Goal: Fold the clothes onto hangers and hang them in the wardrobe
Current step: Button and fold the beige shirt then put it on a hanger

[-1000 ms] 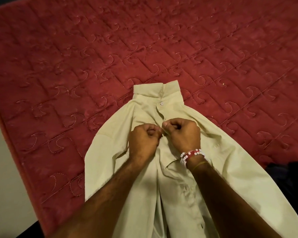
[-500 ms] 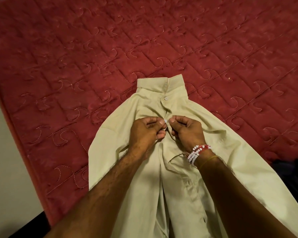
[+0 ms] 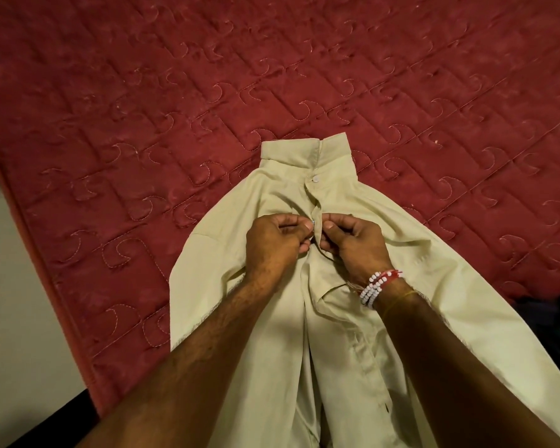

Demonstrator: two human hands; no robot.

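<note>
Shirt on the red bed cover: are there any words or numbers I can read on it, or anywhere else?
There are none. The shirt shows no label or print, the red bed cover has only stitched curls, and the bracelet beads show no readable letters.

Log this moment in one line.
step: buttoning | left hand: pinches shirt placket | right hand: pinches opposite edge | top button: looks fastened | surface: red quilt

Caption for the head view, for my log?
Left hand and right hand pinch a pale shirt below its top button, on a red quilt.
</note>
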